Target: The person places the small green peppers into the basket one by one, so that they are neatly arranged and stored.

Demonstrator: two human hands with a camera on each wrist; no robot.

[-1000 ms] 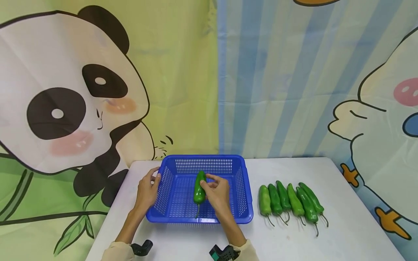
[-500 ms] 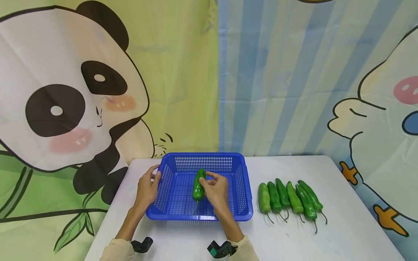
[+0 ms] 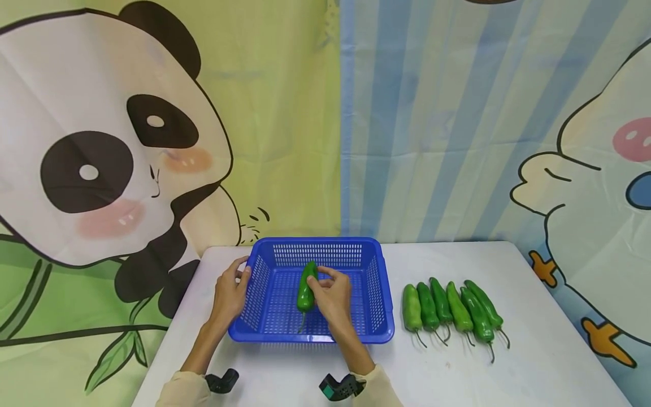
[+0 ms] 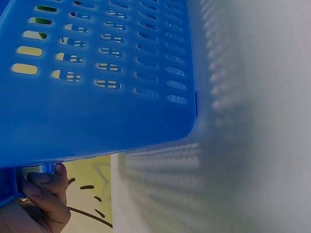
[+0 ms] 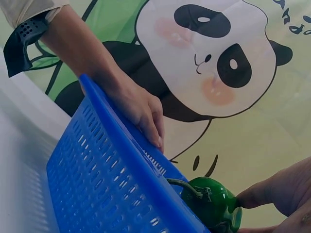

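Observation:
A blue plastic basket (image 3: 311,338) with slotted walls stands on the white table. My left hand (image 3: 230,295) holds its left rim; the left wrist view shows the curled fingers (image 4: 51,196) at the edge. With thumb and fingers, my right hand (image 3: 334,297) pinches a green chili pepper (image 3: 306,289) over the basket's inside. The pepper's tip points away from me and its thin stem towards me. In the right wrist view that pepper (image 5: 206,199) shows stem-end on, overlapping the near rim of the basket (image 5: 131,155).
Several more green peppers (image 3: 460,311) lie side by side on the table (image 3: 539,362), right of the basket, stems towards me. Behind the table hangs a cartoon curtain (image 3: 407,130) with a panda on it.
My right hand has shifted slightly left with the pepper. My left hand keeps its place at the rim. The row of peppers lies as before.

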